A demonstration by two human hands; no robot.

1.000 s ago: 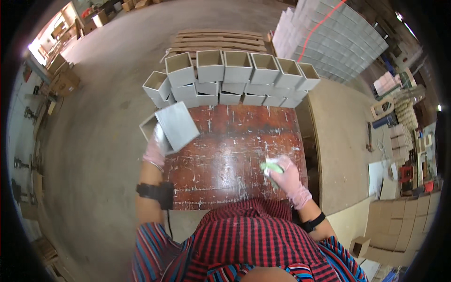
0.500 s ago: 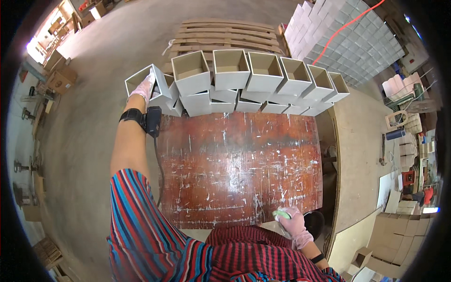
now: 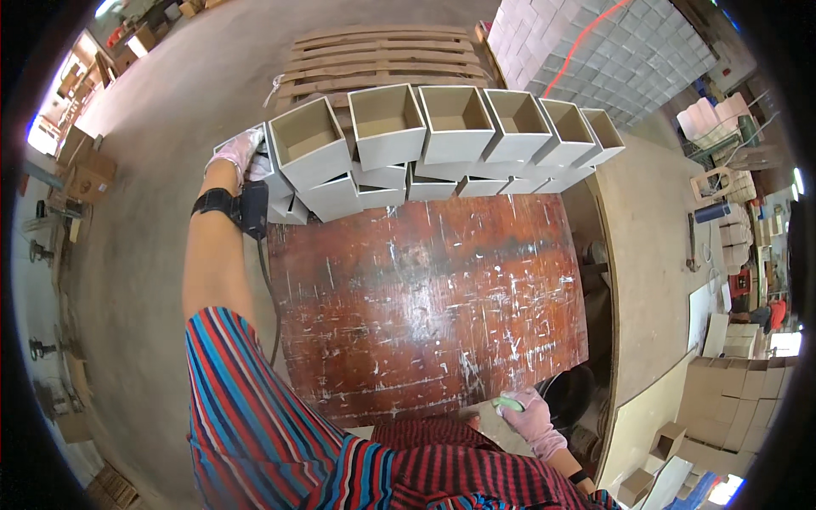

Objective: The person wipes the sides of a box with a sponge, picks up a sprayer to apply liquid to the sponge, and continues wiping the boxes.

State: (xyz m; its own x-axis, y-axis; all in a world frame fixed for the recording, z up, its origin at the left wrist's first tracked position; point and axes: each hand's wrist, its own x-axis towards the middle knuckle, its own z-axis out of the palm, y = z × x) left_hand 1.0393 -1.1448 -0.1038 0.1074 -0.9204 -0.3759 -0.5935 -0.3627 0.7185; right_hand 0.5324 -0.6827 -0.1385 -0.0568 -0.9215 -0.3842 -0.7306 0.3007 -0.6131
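left hand [image 3: 236, 155] is at the upper left of the frame, fingers on the leftmost grey box [image 3: 276, 181], can't really tell if they're gripping it. right hand [image 3: 533, 422] is lower right, fingers wrapped round a small green thing [image 3: 508, 403] by the scuffed surface [image 3: 425, 289].

Left hand [image 3: 236, 155] hides part of the end box [image 3: 275, 180] at the table's [image 3: 408, 297] far left corner; grip unreadable. Right hand [image 3: 530, 420], near edge, covers most of the green thing [image 3: 509, 404]; type unclear. Tall white stack [image 3: 595, 59] cropped at picture top.
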